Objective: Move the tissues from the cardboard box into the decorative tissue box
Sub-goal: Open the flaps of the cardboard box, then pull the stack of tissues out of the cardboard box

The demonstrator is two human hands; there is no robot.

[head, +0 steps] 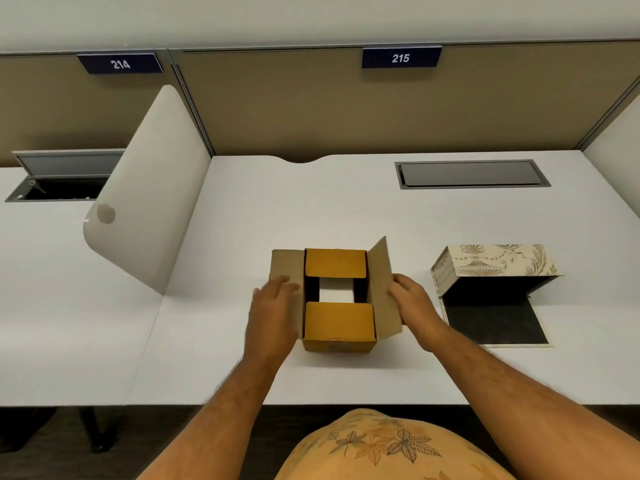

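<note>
Fingers (403, 284) of your right hand (414, 299) pinch the outer edge of the cardboard box's right side flap (382, 289), which stands tilted outward. Your left hand (273, 313) lies flat and spread on the left side flap (285, 268), fingers extended and gripping nothing, pressing it outward; that hand is slightly blurred. The cardboard box (337, 323) sits on the white counter (311, 209) near its front edge, directly ahead of you. It is mustard yellow outside and plain brown on the insides of the side flaps; its front and back flaps lie folded inward, leaving a square gap in which the white tissues (336, 291) show. Just beside it on your right stands the decorative tissue box (495, 265), cream with a grey urn-and-leaf print, hinged open above its dark-lined base panel (495, 320).
</note>
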